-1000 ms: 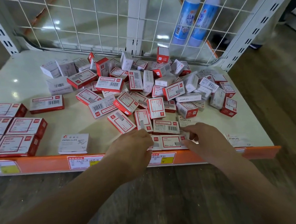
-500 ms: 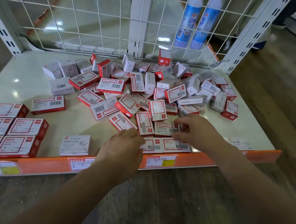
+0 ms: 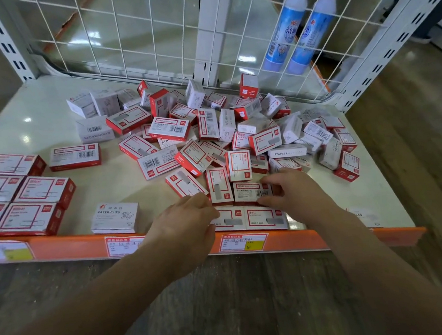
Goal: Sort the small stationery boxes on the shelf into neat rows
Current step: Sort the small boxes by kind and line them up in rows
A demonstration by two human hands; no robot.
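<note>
A jumbled pile of small red-and-white stationery boxes (image 3: 211, 135) covers the middle and right of the pale shelf (image 3: 47, 108). Two matching boxes lie end to end at the front edge, a left one (image 3: 231, 217) and a right one (image 3: 266, 218). My left hand (image 3: 184, 222) holds the left end of the left front box between fingers and thumb. Just behind that row, my right hand (image 3: 295, 195) pinches a red-and-white box with a barcode (image 3: 252, 191), thumb on its far side and fingers on its near side.
Larger red boxes (image 3: 28, 196) sit in tidy rows at the front left, with a white paper-clips box (image 3: 115, 218) beside them. A white wire grid (image 3: 126, 36) closes the back; two blue bottles (image 3: 300, 24) stand behind it. An orange lip (image 3: 68, 244) with price labels runs along the front.
My right hand left the right end of the front row, moved back and took hold of the barcode box. My left hand stayed at the front row.
</note>
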